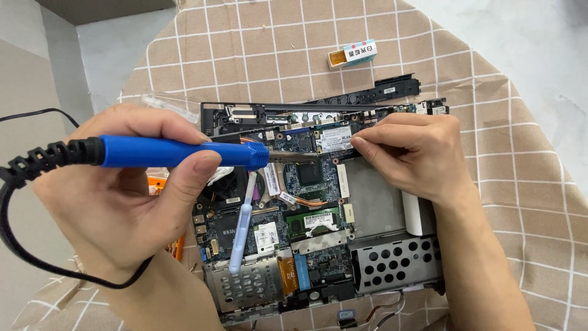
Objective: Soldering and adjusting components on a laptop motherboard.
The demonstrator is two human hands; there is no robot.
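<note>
My left hand (122, 202) grips a soldering iron with a blue handle (177, 152) and a black cord; its metal tip (294, 157) points right over an opened laptop's circuit board (306, 184). My right hand (416, 153) rests at the board's upper right, its fingertips pinched close to a small white-labelled card (335, 138), just right of the iron's tip. Whether the fingers hold anything thin is not clear. A clear plastic dropper (242, 236) lies on the board below the iron.
The laptop base (392, 263) lies on a tan cloth with a white grid (275, 49). A small box (352, 54) sits behind it, and a black trim strip (392, 89) lies at the laptop's far edge. The black cord (18, 239) loops at left. An orange tool (177, 245) shows under my left hand.
</note>
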